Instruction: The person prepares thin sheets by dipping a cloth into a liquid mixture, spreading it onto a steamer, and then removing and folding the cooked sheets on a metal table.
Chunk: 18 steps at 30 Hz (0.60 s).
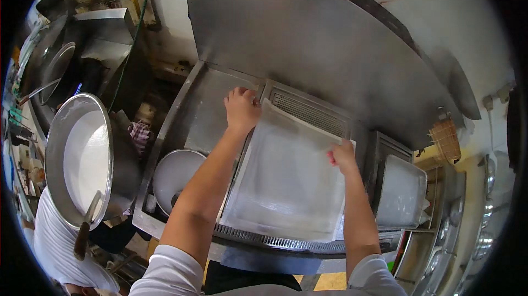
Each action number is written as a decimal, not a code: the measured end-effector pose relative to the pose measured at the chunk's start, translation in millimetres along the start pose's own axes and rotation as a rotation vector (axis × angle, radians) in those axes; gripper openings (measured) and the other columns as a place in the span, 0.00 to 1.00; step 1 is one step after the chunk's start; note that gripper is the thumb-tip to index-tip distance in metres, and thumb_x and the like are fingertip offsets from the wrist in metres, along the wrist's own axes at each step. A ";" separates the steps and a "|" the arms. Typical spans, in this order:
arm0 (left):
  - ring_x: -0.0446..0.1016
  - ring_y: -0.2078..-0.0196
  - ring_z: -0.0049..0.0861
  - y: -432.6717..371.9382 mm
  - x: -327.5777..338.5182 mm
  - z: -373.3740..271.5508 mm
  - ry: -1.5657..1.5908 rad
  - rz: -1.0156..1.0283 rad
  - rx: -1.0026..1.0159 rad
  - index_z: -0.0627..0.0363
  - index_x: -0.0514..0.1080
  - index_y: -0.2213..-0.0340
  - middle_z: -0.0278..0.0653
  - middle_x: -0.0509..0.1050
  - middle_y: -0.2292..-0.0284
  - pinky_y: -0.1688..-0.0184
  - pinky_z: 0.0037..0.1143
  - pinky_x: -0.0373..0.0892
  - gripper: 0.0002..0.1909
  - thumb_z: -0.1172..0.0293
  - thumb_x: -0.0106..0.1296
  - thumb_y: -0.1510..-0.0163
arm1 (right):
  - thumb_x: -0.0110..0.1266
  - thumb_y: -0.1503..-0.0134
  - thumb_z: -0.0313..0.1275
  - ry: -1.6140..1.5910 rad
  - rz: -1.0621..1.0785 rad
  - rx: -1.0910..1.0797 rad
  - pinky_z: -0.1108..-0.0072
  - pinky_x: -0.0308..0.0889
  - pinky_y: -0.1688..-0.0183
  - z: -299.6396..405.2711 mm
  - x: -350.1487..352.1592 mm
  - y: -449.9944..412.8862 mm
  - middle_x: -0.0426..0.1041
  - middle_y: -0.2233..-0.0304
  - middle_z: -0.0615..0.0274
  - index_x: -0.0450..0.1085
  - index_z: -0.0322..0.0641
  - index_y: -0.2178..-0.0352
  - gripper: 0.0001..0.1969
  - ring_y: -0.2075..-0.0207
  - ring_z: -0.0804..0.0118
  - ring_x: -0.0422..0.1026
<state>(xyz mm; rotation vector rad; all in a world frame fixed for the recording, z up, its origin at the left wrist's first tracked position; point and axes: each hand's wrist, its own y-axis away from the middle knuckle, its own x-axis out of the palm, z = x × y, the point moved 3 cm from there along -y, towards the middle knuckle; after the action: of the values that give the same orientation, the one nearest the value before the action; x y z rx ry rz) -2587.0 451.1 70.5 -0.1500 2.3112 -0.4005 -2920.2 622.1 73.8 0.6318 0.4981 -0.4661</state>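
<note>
A thin whitish translucent sheet point(288, 172), possibly cloth, lies spread over a perforated metal tray point(309, 110) set in the steel counter. My left hand point(243, 108) is at the sheet's far left corner, fingers bent; whether they pinch the edge is hidden by the hand. At the far right corner, my right hand point(343, 156) has its fingers curled at the sheet's edge, its grip blurred. Beneath the sheet's near edge shows a ribbed metal strip point(284, 243).
Left stands a large metal pot point(111, 151) of white liquid with a wooden-handled utensil point(84, 230). A round lid or pan point(171, 172) is beside my left forearm. At right is a rectangular tray point(402, 193). A person in a white shirt point(66, 242) is at lower left.
</note>
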 end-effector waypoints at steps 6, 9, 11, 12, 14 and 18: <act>0.64 0.39 0.43 12.1 16.2 -3.3 -0.298 0.234 0.246 0.44 0.77 0.50 0.45 0.69 0.44 0.37 0.44 0.59 0.21 0.69 0.54 0.47 | 0.54 0.39 0.25 -0.634 0.436 -0.032 0.76 0.66 0.79 75.0 118.0 26.5 0.75 0.72 0.57 0.46 0.37 0.29 0.39 0.79 0.71 0.70; 0.61 0.36 0.44 14.2 16.5 -6.0 -0.360 0.260 0.323 0.38 0.76 0.47 0.47 0.66 0.40 0.36 0.46 0.58 0.23 0.67 0.55 0.46 | 0.51 0.37 0.26 -0.757 0.601 -0.025 0.76 0.64 0.77 100.8 159.2 13.3 0.73 0.75 0.62 0.47 0.43 0.29 0.37 0.79 0.71 0.69; 0.60 0.35 0.45 12.0 13.8 -4.3 -0.365 0.262 0.337 0.36 0.76 0.47 0.48 0.65 0.39 0.37 0.47 0.58 0.24 0.66 0.57 0.48 | 0.50 0.37 0.26 -0.769 0.612 -0.001 0.76 0.64 0.78 113.0 180.7 5.1 0.72 0.76 0.64 0.51 0.43 0.32 0.33 0.79 0.71 0.69; 0.60 0.34 0.45 10.1 14.3 -5.3 -0.369 0.245 0.364 0.36 0.76 0.47 0.48 0.65 0.39 0.36 0.48 0.57 0.25 0.64 0.57 0.48 | 0.49 0.37 0.26 -0.777 0.613 0.020 0.77 0.64 0.78 113.7 186.5 -1.7 0.72 0.76 0.66 0.55 0.44 0.34 0.30 0.79 0.71 0.69; 0.60 0.34 0.46 5.0 16.3 -10.2 -0.366 0.227 0.395 0.35 0.76 0.46 0.48 0.65 0.40 0.35 0.49 0.56 0.25 0.62 0.57 0.47 | 0.49 0.37 0.27 -0.788 0.673 0.010 0.77 0.64 0.79 116.5 186.8 -15.6 0.72 0.76 0.66 0.59 0.45 0.37 0.26 0.80 0.72 0.69; 0.57 0.32 0.48 5.0 16.4 -11.2 -0.401 0.335 0.384 0.34 0.74 0.44 0.49 0.63 0.37 0.33 0.52 0.52 0.24 0.59 0.54 0.43 | 0.50 0.38 0.29 -0.772 0.674 0.061 0.78 0.62 0.80 102.7 191.8 6.0 0.73 0.77 0.67 0.66 0.47 0.46 0.18 0.80 0.75 0.69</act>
<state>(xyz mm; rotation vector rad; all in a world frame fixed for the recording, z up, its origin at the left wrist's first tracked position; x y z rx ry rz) -2606.4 454.8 64.9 0.3159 1.7855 -0.5723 -2736.6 510.3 39.6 0.5852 -0.4616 -0.0555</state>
